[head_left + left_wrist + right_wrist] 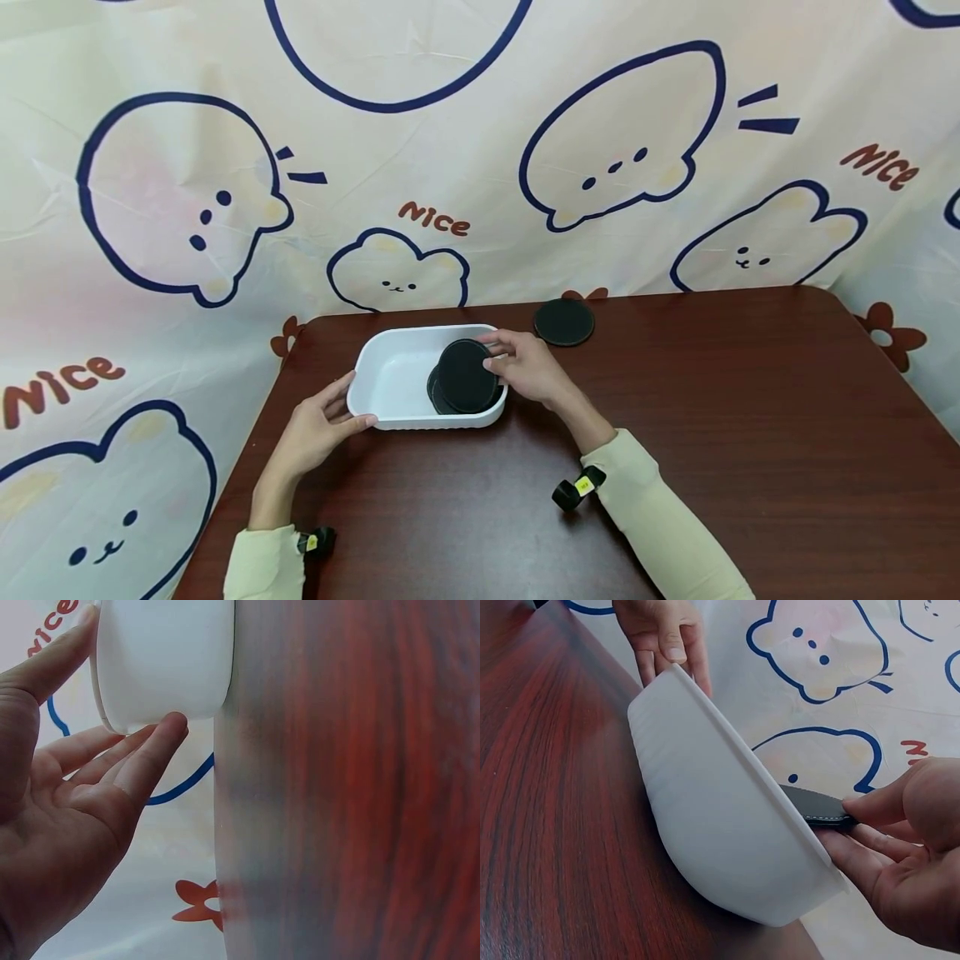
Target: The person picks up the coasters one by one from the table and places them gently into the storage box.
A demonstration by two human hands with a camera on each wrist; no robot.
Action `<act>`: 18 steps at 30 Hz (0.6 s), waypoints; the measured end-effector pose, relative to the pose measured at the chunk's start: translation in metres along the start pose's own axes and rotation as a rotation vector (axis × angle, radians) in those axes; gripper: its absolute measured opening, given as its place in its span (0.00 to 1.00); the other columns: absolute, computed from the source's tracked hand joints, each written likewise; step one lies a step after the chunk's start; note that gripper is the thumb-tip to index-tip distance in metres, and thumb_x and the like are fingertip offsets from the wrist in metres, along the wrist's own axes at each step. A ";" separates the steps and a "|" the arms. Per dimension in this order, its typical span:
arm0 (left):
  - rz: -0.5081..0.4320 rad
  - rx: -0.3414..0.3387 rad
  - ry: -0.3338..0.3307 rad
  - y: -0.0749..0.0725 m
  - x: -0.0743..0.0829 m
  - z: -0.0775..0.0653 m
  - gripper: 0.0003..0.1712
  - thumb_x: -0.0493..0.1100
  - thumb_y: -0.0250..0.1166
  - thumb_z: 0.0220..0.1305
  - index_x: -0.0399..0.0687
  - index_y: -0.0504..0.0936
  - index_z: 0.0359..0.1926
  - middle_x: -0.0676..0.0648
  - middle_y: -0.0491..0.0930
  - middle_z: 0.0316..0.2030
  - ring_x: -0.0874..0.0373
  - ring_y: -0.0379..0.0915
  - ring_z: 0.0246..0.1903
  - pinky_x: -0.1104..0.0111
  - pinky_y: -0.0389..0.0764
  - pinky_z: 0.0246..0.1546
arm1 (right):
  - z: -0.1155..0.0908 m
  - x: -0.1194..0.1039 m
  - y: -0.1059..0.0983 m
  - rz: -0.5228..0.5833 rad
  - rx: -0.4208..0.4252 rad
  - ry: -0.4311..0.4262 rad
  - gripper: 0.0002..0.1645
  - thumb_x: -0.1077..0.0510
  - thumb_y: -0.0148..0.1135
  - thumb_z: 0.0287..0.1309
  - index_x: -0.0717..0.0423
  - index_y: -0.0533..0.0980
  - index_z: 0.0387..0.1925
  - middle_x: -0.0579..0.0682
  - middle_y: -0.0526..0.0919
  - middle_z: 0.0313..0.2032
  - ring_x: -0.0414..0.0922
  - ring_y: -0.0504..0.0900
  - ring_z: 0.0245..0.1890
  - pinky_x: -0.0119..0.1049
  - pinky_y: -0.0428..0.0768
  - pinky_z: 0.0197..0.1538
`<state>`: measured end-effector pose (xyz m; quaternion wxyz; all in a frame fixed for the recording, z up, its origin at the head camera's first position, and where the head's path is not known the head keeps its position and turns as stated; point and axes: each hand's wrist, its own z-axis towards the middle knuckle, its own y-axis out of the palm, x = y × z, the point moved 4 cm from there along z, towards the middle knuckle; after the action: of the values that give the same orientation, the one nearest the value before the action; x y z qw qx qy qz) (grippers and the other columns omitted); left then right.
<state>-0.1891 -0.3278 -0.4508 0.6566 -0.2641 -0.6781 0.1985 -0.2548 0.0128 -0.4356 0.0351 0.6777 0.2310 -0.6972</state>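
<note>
A white plastic basin (390, 371) sits near the table's back edge. At its left end my left hand (309, 429) grips it, thumb at the front rim and fingers along the end wall; the left wrist view shows this hand (82, 787) from the palm side. My right hand (528, 367) pinches a round black coaster (467, 375) at its edge, inside the basin's right end. Pale stitching runs along the held coaster's edge (817, 810) in the right wrist view. Beneath it, another black coaster (435, 396) lies in the basin, mostly covered.
One more round black coaster (564, 322) lies on the dark wooden table (712, 417), right of the basin by the back edge. Behind the table hangs a pale cloth (480, 158) printed with cartoon bears.
</note>
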 end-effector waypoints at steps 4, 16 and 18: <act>-0.002 -0.001 0.004 0.000 0.000 0.000 0.55 0.51 0.79 0.66 0.42 0.59 0.84 0.30 0.67 0.78 0.35 0.78 0.68 0.59 0.86 0.58 | 0.000 -0.002 0.001 -0.071 0.012 -0.039 0.24 0.64 0.65 0.73 0.53 0.81 0.68 0.59 0.87 0.58 0.51 0.90 0.54 0.42 0.91 0.51; 0.016 0.005 0.014 -0.001 0.000 0.000 0.55 0.52 0.79 0.66 0.42 0.60 0.84 0.31 0.67 0.78 0.36 0.76 0.71 0.56 0.86 0.59 | -0.006 -0.006 -0.017 -0.242 0.097 -0.149 0.26 0.54 0.70 0.72 0.51 0.81 0.69 0.52 0.85 0.66 0.52 0.87 0.64 0.50 0.87 0.63; 0.015 0.005 0.013 -0.001 -0.001 0.000 0.55 0.52 0.79 0.65 0.42 0.60 0.84 0.31 0.67 0.78 0.36 0.75 0.71 0.55 0.85 0.59 | -0.006 -0.005 -0.022 -0.214 0.097 -0.140 0.26 0.55 0.70 0.72 0.51 0.81 0.69 0.52 0.86 0.65 0.51 0.88 0.63 0.49 0.88 0.62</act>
<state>-0.1891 -0.3288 -0.4508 0.6601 -0.2686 -0.6713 0.2034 -0.2572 0.0336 -0.4247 -0.0564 0.5996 0.2648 -0.7531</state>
